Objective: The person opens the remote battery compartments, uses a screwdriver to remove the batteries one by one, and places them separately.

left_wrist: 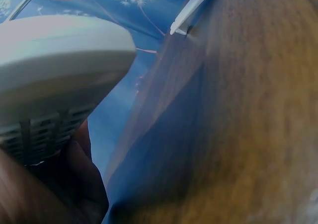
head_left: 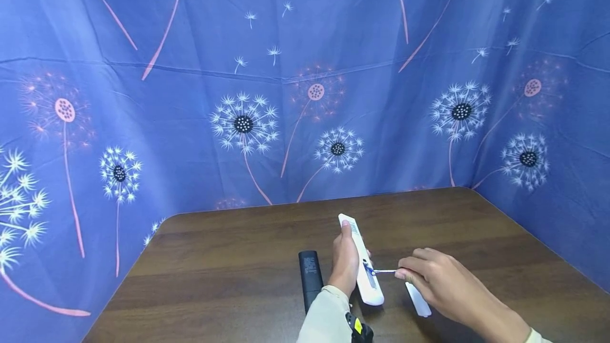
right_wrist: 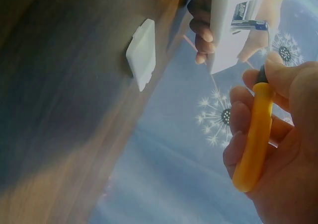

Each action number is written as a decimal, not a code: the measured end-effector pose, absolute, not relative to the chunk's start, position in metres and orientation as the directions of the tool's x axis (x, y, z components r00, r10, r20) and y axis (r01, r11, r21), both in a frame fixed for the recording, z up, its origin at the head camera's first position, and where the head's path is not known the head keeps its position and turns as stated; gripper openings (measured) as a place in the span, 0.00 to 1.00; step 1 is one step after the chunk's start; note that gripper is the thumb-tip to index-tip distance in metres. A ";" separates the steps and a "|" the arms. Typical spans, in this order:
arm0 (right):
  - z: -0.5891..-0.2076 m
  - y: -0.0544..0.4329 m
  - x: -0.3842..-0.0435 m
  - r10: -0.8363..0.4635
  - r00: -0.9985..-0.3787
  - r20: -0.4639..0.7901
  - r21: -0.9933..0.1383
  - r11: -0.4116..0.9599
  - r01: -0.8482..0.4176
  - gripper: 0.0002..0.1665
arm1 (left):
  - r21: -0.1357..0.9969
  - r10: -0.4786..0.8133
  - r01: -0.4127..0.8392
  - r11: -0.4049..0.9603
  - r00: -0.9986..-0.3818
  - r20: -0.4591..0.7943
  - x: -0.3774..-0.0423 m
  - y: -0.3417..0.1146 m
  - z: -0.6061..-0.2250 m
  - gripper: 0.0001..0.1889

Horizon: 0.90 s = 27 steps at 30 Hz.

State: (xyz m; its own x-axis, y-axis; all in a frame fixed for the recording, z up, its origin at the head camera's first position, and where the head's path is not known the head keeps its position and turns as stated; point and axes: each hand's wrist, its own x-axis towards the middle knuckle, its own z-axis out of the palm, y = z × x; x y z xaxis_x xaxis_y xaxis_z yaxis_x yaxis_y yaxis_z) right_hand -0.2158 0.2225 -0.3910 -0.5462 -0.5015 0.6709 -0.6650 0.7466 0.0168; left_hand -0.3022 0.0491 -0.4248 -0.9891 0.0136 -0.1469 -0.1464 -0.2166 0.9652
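White remote control (head_left: 361, 252): held above the near part of the table (head_left: 214, 279), right of the table's middle, its long axis running from far left to near right. The compartment in its back is uncovered and faces up and to the right.

Left hand (head_left: 346, 258): grips the remote from the left side, thumb lying along the far part of the body, fingers wrapped beneath.

Right hand (head_left: 440, 279): holds an orange-handled tool (right_wrist: 257, 134), probably a screwdriver, with thumb and fingertips at the black collar. The thin shaft points left to the compartment; the exact contact of its tip cannot be told.

A silver-and-blue piece, apparently a battery (right_wrist: 248, 24), shows at the compartment. A white cover (head_left: 418, 299) lies on the table, right of the remote and just beside the right hand in the head view. A black remote (head_left: 311, 277) lies left of the left hand, label side up.

Step in hand (judged): working the battery with the tool. The next move appears to call for a firm left grip and light leverage, keeping the tip off the contacts; a slip could scratch the housing.
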 end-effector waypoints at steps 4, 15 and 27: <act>-0.394 0.222 -0.214 -0.500 -0.545 0.673 0.013 0.745 -0.667 0.08 | 0.957 0.013 -0.170 -0.233 -0.985 -0.172 -0.301 0.049 -0.427 0.35; -0.396 0.222 -0.214 -0.488 -0.548 0.679 0.046 0.774 -0.632 0.07 | 0.953 0.000 -0.167 -0.254 -0.985 -0.172 -0.303 0.049 -0.426 0.35; -0.399 0.227 -0.214 -0.477 -0.601 0.641 0.025 0.796 -0.605 0.11 | 0.962 -0.022 -0.149 -0.228 -0.987 -0.159 -0.308 0.050 -0.423 0.35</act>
